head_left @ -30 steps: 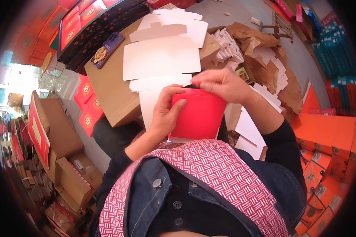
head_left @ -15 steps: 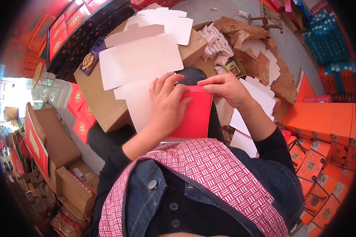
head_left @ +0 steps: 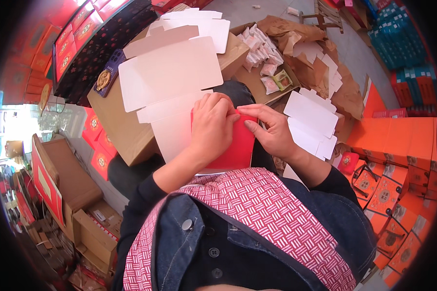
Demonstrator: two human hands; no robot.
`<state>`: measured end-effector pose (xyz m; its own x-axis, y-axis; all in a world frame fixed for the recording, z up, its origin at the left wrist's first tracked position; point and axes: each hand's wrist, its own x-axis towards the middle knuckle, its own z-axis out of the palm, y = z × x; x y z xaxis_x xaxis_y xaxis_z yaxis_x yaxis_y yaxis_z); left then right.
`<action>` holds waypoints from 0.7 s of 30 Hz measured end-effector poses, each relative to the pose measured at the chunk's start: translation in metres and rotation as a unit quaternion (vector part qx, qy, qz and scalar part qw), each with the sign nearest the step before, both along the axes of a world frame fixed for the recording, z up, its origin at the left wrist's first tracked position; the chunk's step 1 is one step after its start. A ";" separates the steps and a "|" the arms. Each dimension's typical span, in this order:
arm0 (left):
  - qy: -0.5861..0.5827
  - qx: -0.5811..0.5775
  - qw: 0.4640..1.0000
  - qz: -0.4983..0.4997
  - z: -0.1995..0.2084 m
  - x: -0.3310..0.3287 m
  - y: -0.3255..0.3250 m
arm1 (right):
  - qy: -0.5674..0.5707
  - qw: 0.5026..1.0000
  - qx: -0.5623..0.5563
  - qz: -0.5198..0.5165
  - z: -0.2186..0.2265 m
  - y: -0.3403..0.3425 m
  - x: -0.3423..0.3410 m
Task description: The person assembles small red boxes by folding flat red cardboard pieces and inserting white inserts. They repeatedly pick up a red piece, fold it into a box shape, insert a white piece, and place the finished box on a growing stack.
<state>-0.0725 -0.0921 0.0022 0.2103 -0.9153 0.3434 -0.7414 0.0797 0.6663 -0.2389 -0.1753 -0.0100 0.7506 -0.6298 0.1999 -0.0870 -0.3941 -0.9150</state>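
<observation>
A red cardboard box (head_left: 234, 151) rests on my lap against the apron, its upper edge running under both hands. My left hand (head_left: 211, 121) is closed over that edge, fingers bent and thumb pressed on the red face. At the upper right corner, my right hand (head_left: 271, 127) pinches the edge, with fingers along the top and thumb on the near side. The fingertips of both hands almost meet. Beyond and to the left lie unfolded white card box blanks (head_left: 172, 70), on top of a brown carton (head_left: 115, 131). The box's underside is hidden.
Small wrapped packets (head_left: 260, 53) fill an open carton ahead. Crumpled brown paper (head_left: 296, 36) and more white blanks (head_left: 311, 116) lie to the right. Orange boxes (head_left: 391, 138) are stacked at the right. A phone (head_left: 110, 72) lies on the brown carton.
My left hand has slid right along the upper edge, and its fingers have curled in. My right hand has shifted slightly down, its fingers now lying along the edge near the left hand.
</observation>
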 end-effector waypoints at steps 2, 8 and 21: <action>-0.035 -0.071 0.997 -0.024 0.004 0.013 0.001 | 0.017 0.999 0.021 0.019 0.001 0.001 -0.003; 0.342 -0.019 0.938 -0.047 -0.006 0.039 0.034 | -0.128 0.979 0.156 -0.035 -0.007 0.017 -0.001; 0.486 -0.165 0.845 0.151 -0.008 0.051 0.045 | -0.127 0.958 0.251 0.062 0.022 0.012 0.049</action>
